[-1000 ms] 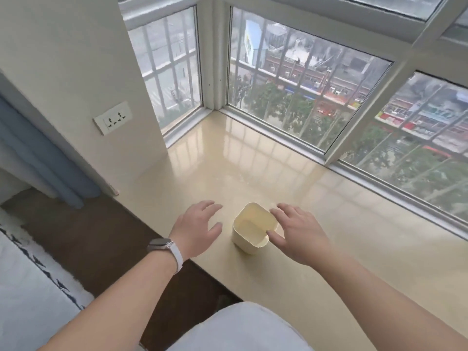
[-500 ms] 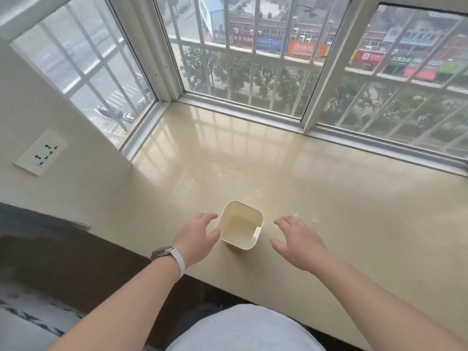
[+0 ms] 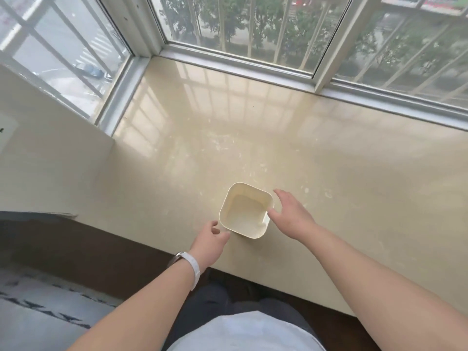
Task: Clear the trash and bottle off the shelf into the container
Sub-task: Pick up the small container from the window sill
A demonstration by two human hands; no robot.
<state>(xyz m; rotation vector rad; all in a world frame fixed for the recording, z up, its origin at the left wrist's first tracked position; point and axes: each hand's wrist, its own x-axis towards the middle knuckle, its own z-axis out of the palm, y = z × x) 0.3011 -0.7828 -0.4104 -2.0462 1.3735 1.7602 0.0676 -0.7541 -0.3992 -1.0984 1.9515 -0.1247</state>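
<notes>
A small cream square container (image 3: 247, 211) stands upright and looks empty on the glossy beige window shelf (image 3: 253, 138), near its front edge. My left hand (image 3: 210, 243), with a white watch on the wrist, hovers at the container's near-left corner with fingers loosely curled, holding nothing. My right hand (image 3: 291, 215) is spread open beside the container's right wall, thumb close to the rim. No trash or bottle shows anywhere on the shelf.
Barred windows (image 3: 253, 26) with white frames close off the shelf at the back and left. A beige wall (image 3: 50, 160) stands at the left. Below the shelf edge lie dark flooring (image 3: 76, 252) and a grey patterned rug (image 3: 38, 307).
The view has tilted down and closer to the shelf. My left hand has dropped toward the container's near corner; my right hand has moved in against its right side.
</notes>
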